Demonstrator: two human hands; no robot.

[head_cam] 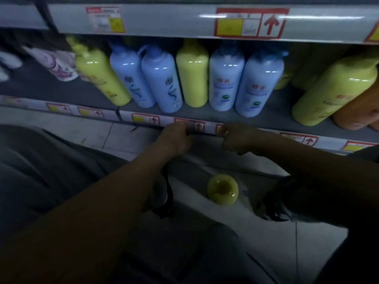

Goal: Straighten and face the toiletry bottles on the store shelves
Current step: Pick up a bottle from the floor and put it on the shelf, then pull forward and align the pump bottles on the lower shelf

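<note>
One yellow bottle (pixel 223 189) alone, below price strip (pixel 147 119)

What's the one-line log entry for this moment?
left hand holds price strip; right hand holds price strip; yellow bottle on floor

— The tall yellow-green plastic bottle (pixel 192 74) is plain all over.
— The two pale blue plastic bottles (pixel 162 78) each carry a dark swirling mark.
— The two whitish-blue plastic bottles (pixel 225 78) have red lettering above a round green emblem.
— The rounded orange bottle (pixel 356 113) looks plain, though it is blurred.
— The white shelf-edge strip (pixel 210 128) bears red-framed tags with yellow panels and red arrows.
— The soft white pack (pixel 59 64) has purple swirls.
— The small round yellow bottle (pixel 223 189) stands on pale grey floor tiles (pixel 266 232).
</note>
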